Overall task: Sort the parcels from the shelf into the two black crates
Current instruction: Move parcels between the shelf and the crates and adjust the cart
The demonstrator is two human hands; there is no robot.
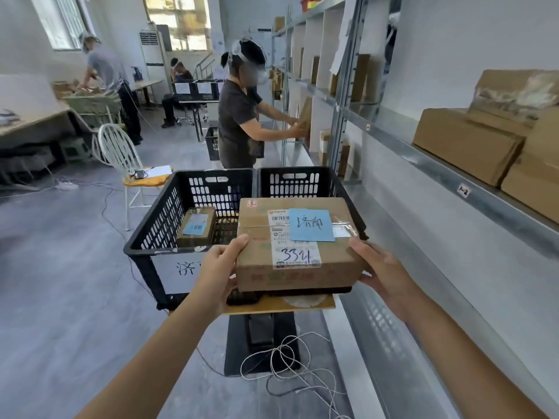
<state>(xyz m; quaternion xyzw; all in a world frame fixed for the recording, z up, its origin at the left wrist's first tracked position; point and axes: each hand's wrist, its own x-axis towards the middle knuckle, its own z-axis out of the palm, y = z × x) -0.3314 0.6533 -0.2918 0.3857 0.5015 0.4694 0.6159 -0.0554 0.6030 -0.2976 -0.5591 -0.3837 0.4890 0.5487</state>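
A brown cardboard parcel with a blue handwritten note and a white label marked 3321 is held in front of me, above the near rims of the two black crates. My left hand grips its left side, thumb on top. My right hand grips its right side. The left black crate has a white paper sign on its front and holds one small parcel with a blue note. The right black crate is mostly hidden behind the held parcel; its contents cannot be seen.
The metal shelf runs along my right, with several cardboard boxes on its upper level. The crates stand on a yellow-topped stand, with tangled white cable on the floor. A person works at the shelf beyond; a white chair stands left.
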